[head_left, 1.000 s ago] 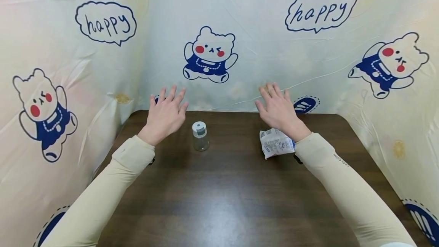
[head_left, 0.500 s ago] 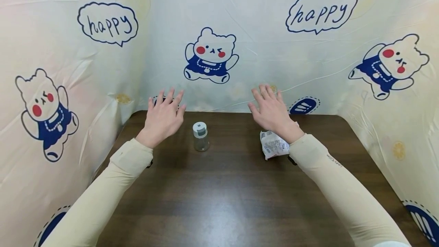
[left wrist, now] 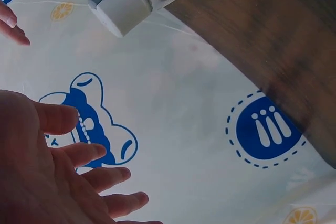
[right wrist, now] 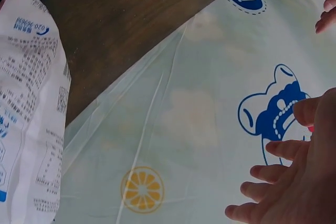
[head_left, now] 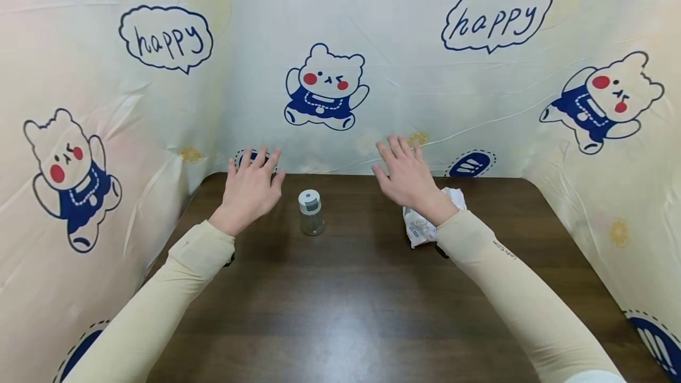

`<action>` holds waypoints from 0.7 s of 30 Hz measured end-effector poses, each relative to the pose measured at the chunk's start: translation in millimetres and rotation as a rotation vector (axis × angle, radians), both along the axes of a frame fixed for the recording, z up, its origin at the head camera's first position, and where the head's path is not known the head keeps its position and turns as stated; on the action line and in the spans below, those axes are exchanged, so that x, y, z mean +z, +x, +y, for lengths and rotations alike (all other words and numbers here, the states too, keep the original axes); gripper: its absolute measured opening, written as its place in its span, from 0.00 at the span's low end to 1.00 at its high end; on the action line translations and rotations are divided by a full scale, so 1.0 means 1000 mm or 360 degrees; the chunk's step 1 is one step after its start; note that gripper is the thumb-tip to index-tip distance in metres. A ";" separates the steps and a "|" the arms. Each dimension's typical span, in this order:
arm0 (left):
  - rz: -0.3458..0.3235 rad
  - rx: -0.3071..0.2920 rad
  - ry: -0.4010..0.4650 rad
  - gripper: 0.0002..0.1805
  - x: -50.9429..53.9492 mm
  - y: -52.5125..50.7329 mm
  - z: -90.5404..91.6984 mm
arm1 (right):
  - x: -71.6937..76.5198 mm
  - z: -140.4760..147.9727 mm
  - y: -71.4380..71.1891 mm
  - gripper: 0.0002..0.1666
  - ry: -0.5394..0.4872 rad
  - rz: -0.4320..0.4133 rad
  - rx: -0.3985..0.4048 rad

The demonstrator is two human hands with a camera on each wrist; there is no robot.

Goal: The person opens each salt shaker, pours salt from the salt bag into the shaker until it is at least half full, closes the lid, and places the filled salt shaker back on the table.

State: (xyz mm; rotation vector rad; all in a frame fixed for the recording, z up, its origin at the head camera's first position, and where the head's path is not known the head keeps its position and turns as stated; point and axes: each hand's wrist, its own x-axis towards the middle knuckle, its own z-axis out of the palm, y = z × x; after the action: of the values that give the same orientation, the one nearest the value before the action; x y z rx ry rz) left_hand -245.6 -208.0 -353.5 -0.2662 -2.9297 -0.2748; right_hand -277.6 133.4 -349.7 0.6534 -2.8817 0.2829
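Upright on the dark table stands a small clear jar [head_left: 311, 220] with a white cap [left wrist: 123, 6]. To its left, my left hand [head_left: 249, 194] hovers over the far part of the table, fingers spread and holding nothing. My right hand [head_left: 409, 179] is likewise raised, its fingers straight and apart. Below the right wrist lies a white printed packet [head_left: 420, 226], partly hidden by that hand and forearm. In the right wrist view the packet [right wrist: 29, 108] shows rows of small print. Neither hand touches the jar or the packet.
A brown wooden table [head_left: 330, 300] spans the space in front of me. Pale cloth curtain [head_left: 383, 28] printed with bears and the word "happy" encloses its back and both sides.
My right hand has drifted left and slightly down, covering a different part of the packet. The left hand has shifted slightly left and down. The jar and packet stay put.
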 end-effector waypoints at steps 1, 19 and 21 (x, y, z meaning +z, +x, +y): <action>0.0000 0.0001 -0.0002 0.33 -0.001 0.000 -0.001 | -0.001 -0.001 0.000 0.38 -0.0007 -0.0009 0.0003; -0.0007 0.0000 0.0038 0.32 -0.011 0.010 -0.007 | -0.013 -0.021 0.002 0.36 0.0012 -0.0015 0.0080; 0.0010 -0.0005 0.0045 0.33 -0.013 0.009 -0.007 | -0.014 -0.024 0.001 0.36 0.0016 -0.0016 0.0081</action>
State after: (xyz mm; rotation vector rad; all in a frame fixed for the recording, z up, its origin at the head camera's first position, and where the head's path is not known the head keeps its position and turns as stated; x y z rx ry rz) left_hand -236.3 -214.8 -366.6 -0.2671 -2.9167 -0.3152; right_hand -276.4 109.8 -363.6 0.7304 -2.8811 0.2792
